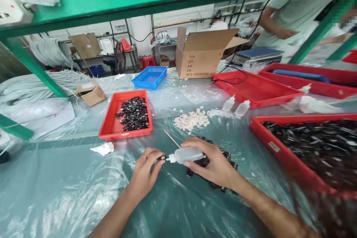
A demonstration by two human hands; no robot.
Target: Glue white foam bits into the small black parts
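Between the thumb and fingers of my left hand (146, 165) is a small black part (161, 158), its exact kind too small to make out. My right hand (213, 160) is wrapped round a translucent squeeze bottle (187, 154), which lies nearly level. The bottle's thin nozzle points left, right at the black part; whether they touch I cannot tell. Under and behind my right hand lies a loose heap of black parts (220, 185), partly hidden. A thin wooden stick (171, 138) rests just beyond the bottle. Farther back is a pile of small white pieces (192, 119).
A red tray (104, 126) with black parts stands left, a larger full red tray (275, 147) right. Two more squeeze bottles (235, 107) stand behind the white pieces. A blue tray (150, 78) and cardboard box (199, 57) are farther back. A green shelf beam (111, 0) crosses overhead.
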